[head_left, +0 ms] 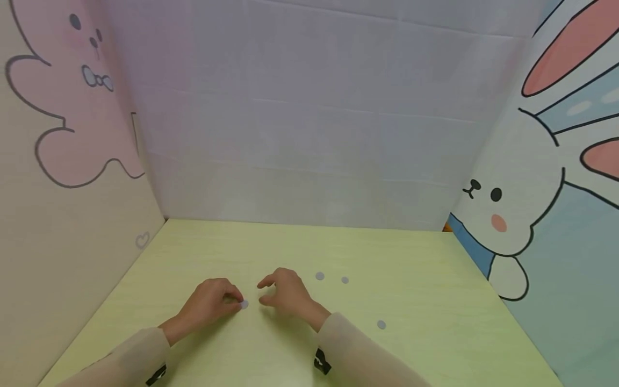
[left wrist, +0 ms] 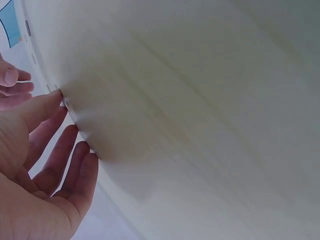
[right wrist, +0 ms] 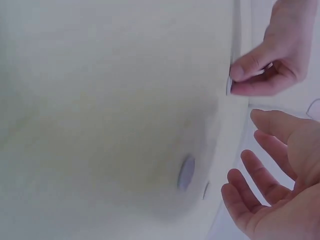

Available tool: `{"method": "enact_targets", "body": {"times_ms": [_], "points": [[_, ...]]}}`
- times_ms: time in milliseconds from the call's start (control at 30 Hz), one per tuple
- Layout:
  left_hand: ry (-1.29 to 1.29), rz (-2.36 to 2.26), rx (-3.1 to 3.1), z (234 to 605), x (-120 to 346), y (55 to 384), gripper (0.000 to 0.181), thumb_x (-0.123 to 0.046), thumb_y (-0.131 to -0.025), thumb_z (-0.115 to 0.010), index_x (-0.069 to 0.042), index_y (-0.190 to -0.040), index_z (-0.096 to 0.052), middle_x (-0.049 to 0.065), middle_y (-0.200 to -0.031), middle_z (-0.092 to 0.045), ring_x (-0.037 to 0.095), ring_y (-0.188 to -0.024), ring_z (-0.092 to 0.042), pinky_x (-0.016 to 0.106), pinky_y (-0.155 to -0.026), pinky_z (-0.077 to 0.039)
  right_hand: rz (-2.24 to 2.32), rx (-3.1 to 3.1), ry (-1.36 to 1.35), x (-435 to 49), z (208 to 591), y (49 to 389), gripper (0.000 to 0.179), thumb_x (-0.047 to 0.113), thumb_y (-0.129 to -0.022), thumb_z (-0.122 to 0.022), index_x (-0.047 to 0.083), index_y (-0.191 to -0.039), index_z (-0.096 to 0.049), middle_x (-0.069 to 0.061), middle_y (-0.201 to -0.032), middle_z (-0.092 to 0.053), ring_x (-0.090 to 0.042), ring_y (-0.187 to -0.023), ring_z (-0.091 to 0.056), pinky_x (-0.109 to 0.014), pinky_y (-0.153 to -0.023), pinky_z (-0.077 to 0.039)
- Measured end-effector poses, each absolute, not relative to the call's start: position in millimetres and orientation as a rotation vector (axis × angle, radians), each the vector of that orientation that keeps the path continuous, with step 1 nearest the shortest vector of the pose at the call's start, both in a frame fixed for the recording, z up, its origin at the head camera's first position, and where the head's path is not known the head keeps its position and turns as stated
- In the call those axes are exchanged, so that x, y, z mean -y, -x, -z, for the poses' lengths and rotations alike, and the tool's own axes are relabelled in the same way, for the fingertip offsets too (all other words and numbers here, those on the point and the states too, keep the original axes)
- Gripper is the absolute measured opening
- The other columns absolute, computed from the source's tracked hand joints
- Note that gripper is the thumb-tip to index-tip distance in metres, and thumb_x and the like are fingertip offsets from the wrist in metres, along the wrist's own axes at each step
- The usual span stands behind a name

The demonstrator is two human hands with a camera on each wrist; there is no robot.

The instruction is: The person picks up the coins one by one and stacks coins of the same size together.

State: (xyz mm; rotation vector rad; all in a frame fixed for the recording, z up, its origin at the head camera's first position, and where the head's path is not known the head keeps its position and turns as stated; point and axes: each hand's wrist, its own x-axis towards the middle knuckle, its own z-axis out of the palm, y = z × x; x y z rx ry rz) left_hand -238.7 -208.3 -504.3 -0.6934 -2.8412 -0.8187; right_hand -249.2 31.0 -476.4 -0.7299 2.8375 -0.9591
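Observation:
My left hand [head_left: 211, 300] pinches a small flat grey disc [head_left: 244, 304] between thumb and bent index finger, low at the tabletop. Its other fingertips touch the table in the left wrist view. To the right of that disc, my right hand [head_left: 286, 293] hovers with thumb and fingers spread apart and nothing between them. Three more discs lie on the table: one [head_left: 319, 276] and a second [head_left: 345, 280] beyond the right hand, and a third [head_left: 381, 324] further right and nearer. Part of the pinched disc is hidden by the left fingertips.
The pale yellow-green table [head_left: 435, 285] is bounded by a plain whitish back wall [head_left: 314, 123]. On the left stands a wall with a pink cartoon figure [head_left: 77, 156], and on the right one with a cartoon rabbit [head_left: 527, 215]. Light sleeves [head_left: 362, 344] cover both forearms.

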Motion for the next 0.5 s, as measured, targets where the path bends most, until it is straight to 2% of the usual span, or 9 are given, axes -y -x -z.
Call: {"method": "enact_targets", "body": {"times_ms": [167,367,500], "points": [[0.663,0.838,2.861,504,207,238,0.007,-0.025,-0.087,-0.090,-0.024,-0.090,-0.083,-0.015,-0.090,-0.073,0.010,-0.088,-0.068,0.037,-0.082,-0.056,0.994,-2.879,0.755,-51,470,259,0.030,0.015,-0.092,-0.083,0.007,-0.120,-0.080,-0.012,-0.115,-0.072,-0.032,-0.107,-0.065,-0.035,-0.089,-0.051],[0.659,0.847,2.849,503,206,234,0.007,-0.023,-0.087,-0.090,-0.022,-0.091,-0.083,-0.014,-0.092,-0.074,0.012,-0.089,-0.069,0.038,-0.082,-0.056,1.053,-2.910,0.719,-72,475,269,0.040,0.014,-0.091,-0.082,0.003,-0.129,-0.074,-0.017,-0.124,-0.070,-0.038,-0.113,-0.065,-0.049,-0.093,-0.055],[0.659,0.852,2.846,504,206,234,0.007,-0.024,-0.088,-0.089,-0.023,-0.091,-0.083,-0.014,-0.091,-0.073,0.011,-0.089,-0.068,0.036,-0.082,-0.056,1.068,-2.902,0.679,-80,482,274,0.044,0.015,-0.092,-0.082,0.002,-0.132,-0.072,-0.019,-0.126,-0.068,-0.039,-0.114,-0.065,-0.051,-0.093,-0.056]]}}
